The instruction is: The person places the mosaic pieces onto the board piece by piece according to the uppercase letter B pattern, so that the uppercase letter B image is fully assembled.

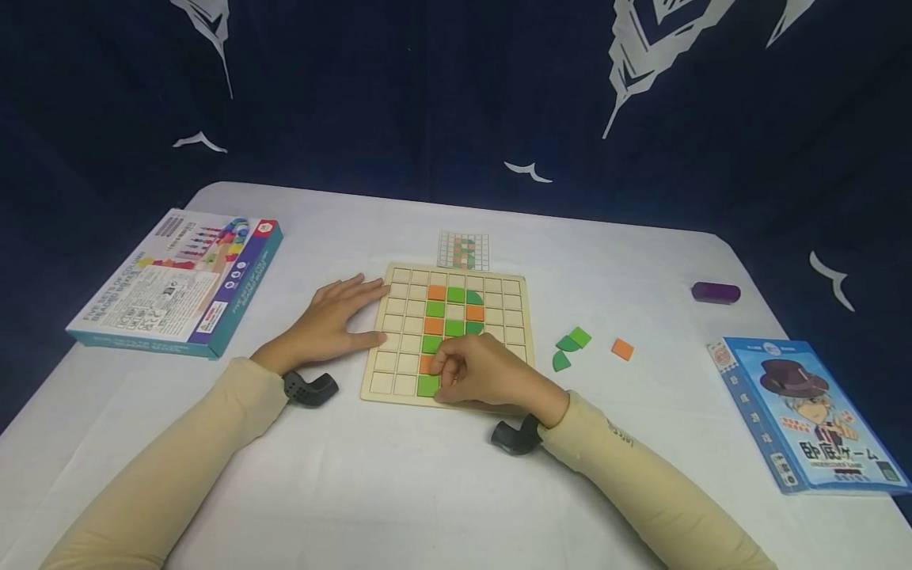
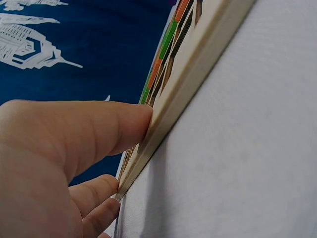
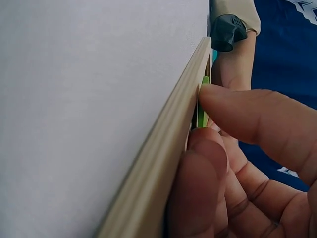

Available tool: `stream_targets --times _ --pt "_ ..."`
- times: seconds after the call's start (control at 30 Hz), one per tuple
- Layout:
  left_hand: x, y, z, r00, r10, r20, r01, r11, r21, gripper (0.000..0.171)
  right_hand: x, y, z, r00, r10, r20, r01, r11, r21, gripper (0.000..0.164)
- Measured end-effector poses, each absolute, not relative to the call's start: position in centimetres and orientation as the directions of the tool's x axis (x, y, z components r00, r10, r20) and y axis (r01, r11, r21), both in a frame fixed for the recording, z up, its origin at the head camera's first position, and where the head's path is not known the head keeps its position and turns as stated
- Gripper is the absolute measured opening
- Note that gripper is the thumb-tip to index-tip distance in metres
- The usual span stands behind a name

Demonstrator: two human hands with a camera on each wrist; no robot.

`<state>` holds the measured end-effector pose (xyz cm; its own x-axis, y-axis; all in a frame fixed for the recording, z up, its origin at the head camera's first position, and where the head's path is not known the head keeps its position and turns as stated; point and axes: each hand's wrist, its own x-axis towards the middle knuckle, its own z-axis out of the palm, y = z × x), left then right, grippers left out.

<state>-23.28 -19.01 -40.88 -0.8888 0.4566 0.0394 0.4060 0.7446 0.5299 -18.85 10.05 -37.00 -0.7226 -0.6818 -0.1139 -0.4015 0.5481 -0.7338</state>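
Note:
A wooden grid board [image 1: 385, 362] lies flat on the table, with orange and green square tiles and dark green quarter-round tiles in some cells. My left hand [image 1: 326, 321] is spread at its left side, thumb and fingertips touching the edge; the left wrist view shows the thumb [image 2: 99, 129] against the rim. Over the board's near part, my right hand [image 1: 492, 372] has curled fingers. Its thumb and index finger pinch a green square tile [image 3: 202, 111] at the near row. Some cells lie hidden under that hand. Behind the board sits a small pattern card [image 1: 464, 251].
Right of the board lie loose green tiles [image 1: 580, 338] and an orange tile [image 1: 623, 349]. A purple object [image 1: 716, 293] is farther right. A blue game box [image 1: 812, 412] stands at the right edge, and a flat toy box [image 1: 178, 281] at the left.

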Motion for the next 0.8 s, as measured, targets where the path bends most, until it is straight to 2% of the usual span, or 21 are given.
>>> stream_targets --times 0.2,0.4,0.8 --pt "-23.3 -18.9 -40.9 -0.889 0.456 0.043 0.408 0.745 0.529 0.081 -19.1 10.7 -37.1 -0.713 -0.695 -0.093 -0.396 0.508 -0.765 0.017" --pt "-23.3 -18.9 -40.9 -0.888 0.458 0.036 0.407 0.748 0.524 0.082 -19.4 12.2 -37.2 -0.701 -0.708 -0.083 -0.324 0.420 -0.848 0.010" --pt "-23.3 -18.9 -41.0 -0.890 0.455 0.026 0.399 0.751 0.526 0.081 -19.6 15.9 -37.1 -0.728 -0.685 -0.032 -0.208 0.266 -0.941 0.020"
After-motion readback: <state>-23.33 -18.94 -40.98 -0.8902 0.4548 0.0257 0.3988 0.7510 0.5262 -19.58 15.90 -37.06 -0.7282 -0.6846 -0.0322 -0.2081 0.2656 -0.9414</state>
